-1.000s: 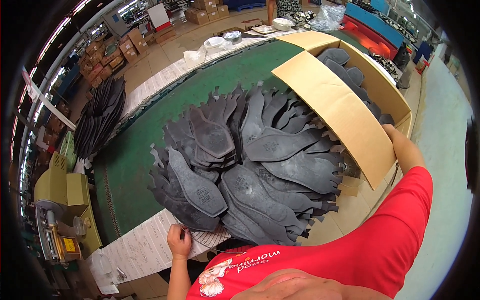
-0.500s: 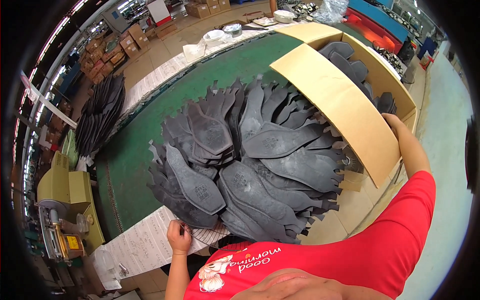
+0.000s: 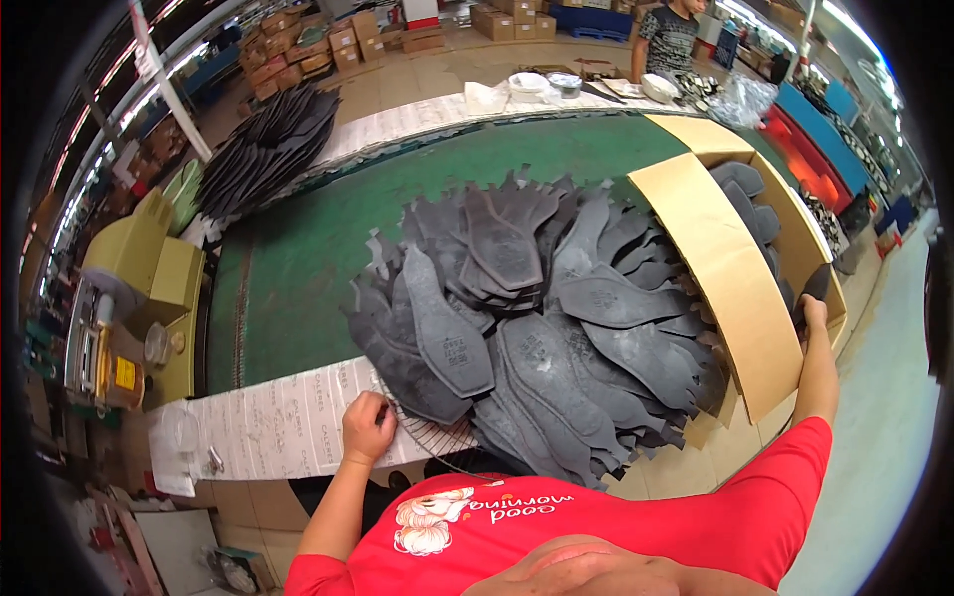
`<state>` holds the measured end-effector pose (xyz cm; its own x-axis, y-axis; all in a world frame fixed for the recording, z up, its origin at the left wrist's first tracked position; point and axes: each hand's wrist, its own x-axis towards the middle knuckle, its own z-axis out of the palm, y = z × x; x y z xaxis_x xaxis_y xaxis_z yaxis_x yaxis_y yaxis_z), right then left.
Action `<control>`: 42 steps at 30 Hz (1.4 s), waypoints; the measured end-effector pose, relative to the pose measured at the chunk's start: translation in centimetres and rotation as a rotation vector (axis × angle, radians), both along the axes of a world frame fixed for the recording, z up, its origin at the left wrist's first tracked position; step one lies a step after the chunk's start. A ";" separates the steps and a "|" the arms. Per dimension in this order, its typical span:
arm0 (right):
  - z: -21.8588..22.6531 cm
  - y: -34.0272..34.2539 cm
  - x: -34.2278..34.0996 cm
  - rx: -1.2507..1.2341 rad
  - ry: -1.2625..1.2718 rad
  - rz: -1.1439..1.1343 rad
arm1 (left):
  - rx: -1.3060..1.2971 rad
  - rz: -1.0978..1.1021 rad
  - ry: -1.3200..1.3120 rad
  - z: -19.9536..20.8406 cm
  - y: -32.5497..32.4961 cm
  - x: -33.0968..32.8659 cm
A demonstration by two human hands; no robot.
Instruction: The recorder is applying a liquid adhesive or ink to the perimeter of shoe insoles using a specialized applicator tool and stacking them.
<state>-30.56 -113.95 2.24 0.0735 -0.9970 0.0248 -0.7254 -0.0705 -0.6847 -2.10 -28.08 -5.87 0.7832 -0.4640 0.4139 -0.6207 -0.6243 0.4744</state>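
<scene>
Dark grey shoe soles (image 3: 537,348) lie fanned in a large overlapping heap in front of me, several with ragged tabbed ends. Under the near left side of the heap shows a round wire rack (image 3: 429,431). My left hand (image 3: 369,427) is curled closed beside the rack's rim; whatever its fingers hold, if anything, is hidden. My right hand (image 3: 814,316) reaches over the near end of an open cardboard box (image 3: 720,268) and pinches a dark sole (image 3: 818,282). More soles (image 3: 747,199) stand inside the box.
A green conveyor belt (image 3: 298,288) runs beneath the heap, edged by paper-covered strips (image 3: 288,422). Another stack of dark pieces (image 3: 268,149) sits at the far left, near a yellow-green machine (image 3: 164,288). White bowls (image 3: 529,84) line the far edge; a person (image 3: 668,40) stands beyond.
My view has turned, shifting the heap and box rightward. My right hand has gone from the box's edge to a dark sole inside. My left hand stays closed by the rack.
</scene>
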 end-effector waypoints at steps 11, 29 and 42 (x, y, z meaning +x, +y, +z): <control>15.8 20.9 10.0 -1.006 -0.573 0.352 | -0.436 0.038 0.085 1.0 0.3 0.9; 20.7 62.3 23.6 -0.117 0.032 2.141 | -0.897 -0.177 0.249 16.2 6.3 3.7; 24.3 59.7 18.7 -0.039 0.196 2.957 | 0.140 0.113 0.147 4.0 15.5 6.2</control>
